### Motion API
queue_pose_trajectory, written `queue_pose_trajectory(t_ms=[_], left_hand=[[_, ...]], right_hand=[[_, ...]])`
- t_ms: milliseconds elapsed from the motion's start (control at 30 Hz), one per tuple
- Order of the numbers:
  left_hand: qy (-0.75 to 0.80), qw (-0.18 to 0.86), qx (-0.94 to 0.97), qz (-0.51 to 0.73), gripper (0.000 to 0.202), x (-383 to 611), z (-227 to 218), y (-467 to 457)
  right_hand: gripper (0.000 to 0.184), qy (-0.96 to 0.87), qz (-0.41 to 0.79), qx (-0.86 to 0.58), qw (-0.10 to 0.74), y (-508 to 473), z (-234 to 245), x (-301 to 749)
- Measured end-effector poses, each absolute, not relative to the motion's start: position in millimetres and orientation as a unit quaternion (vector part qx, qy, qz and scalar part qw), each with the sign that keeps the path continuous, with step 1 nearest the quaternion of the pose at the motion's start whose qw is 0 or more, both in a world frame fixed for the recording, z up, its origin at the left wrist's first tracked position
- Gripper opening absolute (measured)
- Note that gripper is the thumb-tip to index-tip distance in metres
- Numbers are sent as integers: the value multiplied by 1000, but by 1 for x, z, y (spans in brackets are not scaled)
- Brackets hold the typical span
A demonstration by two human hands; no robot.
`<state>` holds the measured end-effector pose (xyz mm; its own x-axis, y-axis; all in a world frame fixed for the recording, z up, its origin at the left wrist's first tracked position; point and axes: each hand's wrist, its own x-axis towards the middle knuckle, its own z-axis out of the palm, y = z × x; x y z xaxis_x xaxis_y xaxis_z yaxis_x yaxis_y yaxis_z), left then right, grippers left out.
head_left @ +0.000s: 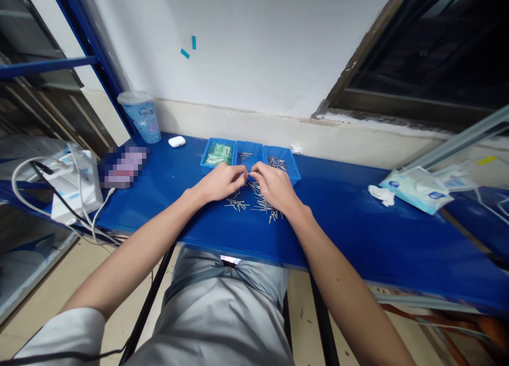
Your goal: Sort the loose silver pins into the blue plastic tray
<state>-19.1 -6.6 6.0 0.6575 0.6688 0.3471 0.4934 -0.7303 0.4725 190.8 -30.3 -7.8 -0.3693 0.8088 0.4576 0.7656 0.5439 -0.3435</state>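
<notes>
My left hand (221,181) and my right hand (273,185) meet over a blue table (358,233), fingertips pinched together on a small metal pin (248,173) held between them. A scattered pile of several metal pins (254,201) lies on the table just under and in front of both hands. Behind the hands stand three small blue bins: the left bin (217,155) holds green pieces, the middle bin (247,155) a few pins, the right bin (283,163) more pins.
A lidded plastic cup (140,114) and a white earbud case (177,141) stand at the back left. A white box with cables (75,183) sits at the left edge. Wet-wipe packets (417,188) and a crumpled tissue (382,194) lie at the right.
</notes>
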Motion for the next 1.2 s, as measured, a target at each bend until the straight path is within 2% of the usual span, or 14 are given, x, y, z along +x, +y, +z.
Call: queue_pose_trajectory(t_ms=[167, 300, 500, 733, 1200], left_hand=[[325, 176, 892, 260, 31, -19, 6, -7], [340, 177, 885, 265, 31, -19, 4, -5], [335, 176, 887, 264, 30, -19, 3, -5], [323, 170, 894, 259, 30, -19, 5, -6], [317, 167, 898, 256, 28, -19, 3, -4]], right_hand=[[35, -818, 27, -496, 291, -31, -6, 189], [19, -822, 63, -475, 309, -33, -5, 190], [15, -828, 55, -464, 310, -31, -7, 191], [23, -830, 40, -464, 307, -29, -9, 191], [24, -834, 44, -459, 303, -29, -9, 191]])
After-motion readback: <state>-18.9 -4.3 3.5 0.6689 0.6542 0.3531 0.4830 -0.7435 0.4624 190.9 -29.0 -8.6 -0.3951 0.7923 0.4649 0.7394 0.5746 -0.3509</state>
